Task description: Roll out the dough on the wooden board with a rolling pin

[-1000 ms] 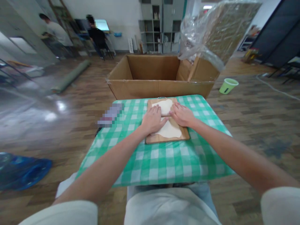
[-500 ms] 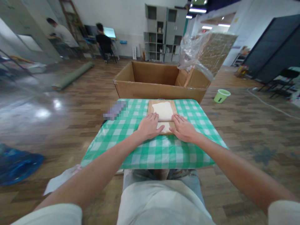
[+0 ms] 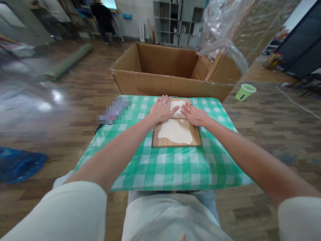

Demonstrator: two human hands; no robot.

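Note:
A flat, pale sheet of dough with a wavy edge lies on a wooden board. My left hand is at the board's far left part, fingers stretched forward and thumb pointing inward over the pale surface. My right hand rests at the far right part, its fingers spread toward the middle. Between the hands is a pale, roller-like shape lying across the dough; the hands partly cover its ends. Green and white checked cloth covers the table under the board.
A large open cardboard box stands just beyond the table. Plastic wrap hangs at its right. A green bucket is on the floor at the right. A blurred item lies at the table's left edge. A person sits far back.
Both hands have moved forward, from the near part of the board to its far part, along with the roller-like shape. More dough shows on the near side. The camera view has tilted down.

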